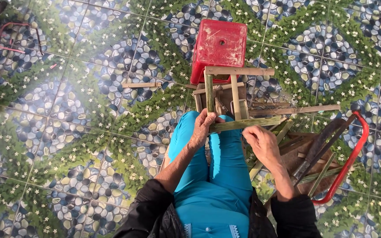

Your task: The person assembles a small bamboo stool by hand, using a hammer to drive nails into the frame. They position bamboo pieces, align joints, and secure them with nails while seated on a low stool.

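Bamboo frame (225, 94) partly assembled: left hand (201, 128) and right hand (263, 143) fingers grip its loose lower crosspiece (243, 124); spare strips (287, 136) remain.

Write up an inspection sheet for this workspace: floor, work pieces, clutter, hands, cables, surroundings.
Surface: patterned tile floor, pebble and flower print.
Job's things: bamboo frame of green and tan strips, resting over the knees.
Clutter: loose stick on the floor; bamboo offcuts and a big knife at right.
Hands: left hand grips the frame's lower strip; right hand touches that strip's other end.
Cables: red cord at top left.
Surroundings: red stool; red handle.
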